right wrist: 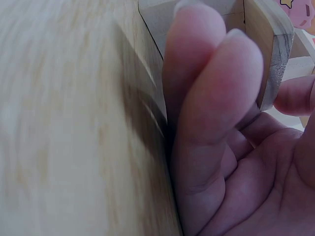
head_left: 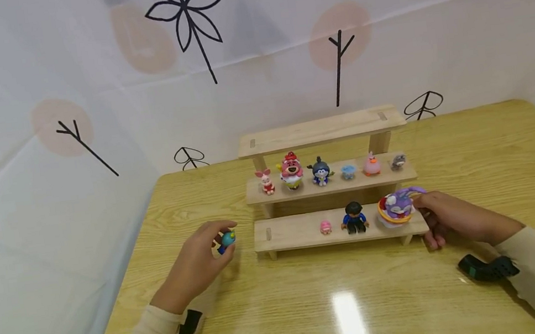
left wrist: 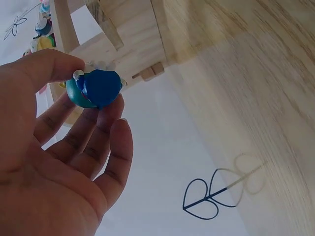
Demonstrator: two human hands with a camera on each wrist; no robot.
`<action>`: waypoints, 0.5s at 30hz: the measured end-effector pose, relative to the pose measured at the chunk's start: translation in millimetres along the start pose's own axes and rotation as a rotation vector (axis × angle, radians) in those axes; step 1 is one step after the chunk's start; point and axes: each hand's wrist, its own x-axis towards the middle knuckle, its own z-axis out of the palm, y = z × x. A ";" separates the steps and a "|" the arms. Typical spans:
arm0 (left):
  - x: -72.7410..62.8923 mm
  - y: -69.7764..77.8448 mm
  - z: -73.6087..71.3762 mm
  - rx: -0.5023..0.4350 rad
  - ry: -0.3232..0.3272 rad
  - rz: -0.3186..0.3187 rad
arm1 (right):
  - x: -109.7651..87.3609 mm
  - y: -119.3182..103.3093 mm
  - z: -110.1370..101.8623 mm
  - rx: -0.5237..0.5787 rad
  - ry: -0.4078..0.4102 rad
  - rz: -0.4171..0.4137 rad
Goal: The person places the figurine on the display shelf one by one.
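My left hand (head_left: 198, 263) is left of the wooden display shelf, pinching a small teal-and-blue figurine (head_left: 227, 240) between thumb and fingers. In the left wrist view the figurine (left wrist: 98, 87) shows its rounded blue side. My right hand (head_left: 454, 217) grips the right end of the bottom step of the shelf (head_left: 300, 232), thumb at the board's edge and other fingers lower, near the table. The right wrist view shows the board end (right wrist: 278, 61) between thumb and fingers. Beside that hand sits a purple figure in a basket (head_left: 397, 209).
The bottom step also bears a dark-haired toy figure (head_left: 354, 217) and a tiny pink figure (head_left: 325, 227). On the middle step stand several figurines, among them a pink bear (head_left: 291, 170) and a pink bird (head_left: 371, 165). A patterned white cloth (head_left: 263, 95) hangs behind the table (head_left: 275, 311).
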 end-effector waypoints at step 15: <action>3.1 15.3 2.3 0.007 0.020 0.024 | -1.2 -1.1 -0.6 -0.008 0.006 0.009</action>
